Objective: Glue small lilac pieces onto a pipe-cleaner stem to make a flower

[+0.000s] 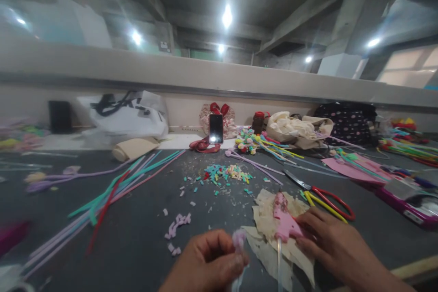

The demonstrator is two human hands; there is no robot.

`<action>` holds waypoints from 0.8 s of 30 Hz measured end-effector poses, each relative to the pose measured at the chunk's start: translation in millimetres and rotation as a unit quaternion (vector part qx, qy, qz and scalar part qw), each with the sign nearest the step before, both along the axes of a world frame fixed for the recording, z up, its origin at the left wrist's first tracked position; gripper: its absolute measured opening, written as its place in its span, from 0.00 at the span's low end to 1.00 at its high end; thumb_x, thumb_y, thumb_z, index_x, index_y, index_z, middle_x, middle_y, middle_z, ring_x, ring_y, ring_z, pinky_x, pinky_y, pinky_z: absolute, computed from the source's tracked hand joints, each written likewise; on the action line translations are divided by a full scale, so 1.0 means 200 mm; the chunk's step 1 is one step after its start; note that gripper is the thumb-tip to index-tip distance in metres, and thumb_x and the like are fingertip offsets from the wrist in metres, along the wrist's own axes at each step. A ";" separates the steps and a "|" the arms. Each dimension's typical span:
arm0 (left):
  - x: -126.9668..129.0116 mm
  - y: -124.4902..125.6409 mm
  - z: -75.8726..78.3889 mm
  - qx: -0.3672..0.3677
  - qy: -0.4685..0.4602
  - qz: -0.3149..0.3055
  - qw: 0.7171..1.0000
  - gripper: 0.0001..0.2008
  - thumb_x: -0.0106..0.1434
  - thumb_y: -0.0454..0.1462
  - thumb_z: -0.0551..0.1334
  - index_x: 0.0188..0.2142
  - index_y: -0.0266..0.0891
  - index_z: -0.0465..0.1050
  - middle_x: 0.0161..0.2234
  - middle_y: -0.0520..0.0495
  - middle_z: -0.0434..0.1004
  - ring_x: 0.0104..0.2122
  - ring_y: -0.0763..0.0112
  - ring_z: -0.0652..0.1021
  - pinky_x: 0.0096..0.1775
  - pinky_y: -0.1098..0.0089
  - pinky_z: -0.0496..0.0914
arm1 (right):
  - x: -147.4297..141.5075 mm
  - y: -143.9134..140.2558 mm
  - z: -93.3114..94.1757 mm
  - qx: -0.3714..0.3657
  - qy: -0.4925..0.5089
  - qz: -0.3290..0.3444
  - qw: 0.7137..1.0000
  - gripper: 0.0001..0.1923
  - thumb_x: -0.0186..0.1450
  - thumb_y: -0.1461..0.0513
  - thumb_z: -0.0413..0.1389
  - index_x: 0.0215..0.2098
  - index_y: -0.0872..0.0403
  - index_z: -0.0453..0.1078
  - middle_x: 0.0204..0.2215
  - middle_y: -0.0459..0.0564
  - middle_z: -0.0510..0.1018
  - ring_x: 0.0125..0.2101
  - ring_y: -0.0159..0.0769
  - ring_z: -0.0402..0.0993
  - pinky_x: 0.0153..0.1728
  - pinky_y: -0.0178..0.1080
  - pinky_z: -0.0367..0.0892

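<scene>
My left hand (214, 260) pinches a small fluffy lilac pipe-cleaner flower (238, 238) between thumb and fingertips, with a pale stem hanging below. On the right, my right hand (328, 239) has its fingers closed round the handle of a pink glue gun (283, 224). The gun lies on a crumpled, stained beige sheet (263, 210), its glue-crusted nozzle facing away from me. A clear glue stick (279, 264) sticks out of its near end. Short lilac cut pieces (178, 224) lie in a curved row left of my hands.
Red-handled scissors (320, 190) and yellow-handled pliers (323, 207) lie beyond my right hand. Small coloured cuttings (227, 173) are heaped mid-table. Long pipe cleaners (112, 191) spread on the left. A phone (216, 128) stands at the back near finished flowers (249, 140).
</scene>
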State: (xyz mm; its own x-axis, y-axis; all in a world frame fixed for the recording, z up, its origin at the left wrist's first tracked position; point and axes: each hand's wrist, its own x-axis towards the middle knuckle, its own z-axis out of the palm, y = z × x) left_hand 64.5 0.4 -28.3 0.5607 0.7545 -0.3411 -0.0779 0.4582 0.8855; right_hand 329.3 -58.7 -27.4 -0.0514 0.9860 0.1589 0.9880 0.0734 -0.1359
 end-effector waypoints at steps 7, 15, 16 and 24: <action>0.28 0.04 0.06 0.110 0.024 -0.024 0.993 0.13 0.42 0.42 0.65 0.17 0.37 0.63 0.16 0.55 0.66 0.17 0.79 0.62 0.22 0.76 0.54 | 0.07 -0.04 -0.01 0.041 -0.034 0.048 0.997 0.07 0.57 0.56 0.50 0.31 0.49 0.65 0.29 0.47 0.71 0.27 0.35 0.68 0.26 0.34 0.60; 0.41 0.11 -0.03 0.196 0.146 -0.052 0.968 0.13 0.48 0.43 0.60 0.19 0.37 0.62 0.13 0.56 0.63 0.16 0.79 0.61 0.20 0.75 0.51 | 0.09 -0.02 0.02 0.041 0.022 0.029 0.999 0.10 0.61 0.57 0.46 0.27 0.52 0.64 0.26 0.48 0.70 0.28 0.37 0.66 0.29 0.37 0.58; 0.40 0.11 -0.04 0.198 0.147 -0.052 0.968 0.13 0.48 0.43 0.60 0.19 0.37 0.62 0.13 0.56 0.63 0.16 0.79 0.61 0.20 0.75 0.51 | 0.12 -0.02 0.03 0.035 0.067 0.015 0.997 0.12 0.61 0.56 0.44 0.27 0.52 0.64 0.26 0.48 0.69 0.28 0.36 0.65 0.29 0.36 0.58; 0.40 0.13 -0.05 0.187 0.135 -0.027 0.973 0.12 0.47 0.42 0.62 0.19 0.36 0.63 0.13 0.57 0.61 0.16 0.79 0.60 0.20 0.75 0.51 | 0.23 -0.03 0.04 0.053 0.565 -0.126 0.814 0.16 0.59 0.52 0.48 0.21 0.54 0.63 0.18 0.43 0.65 0.21 0.31 0.61 0.22 0.32 0.58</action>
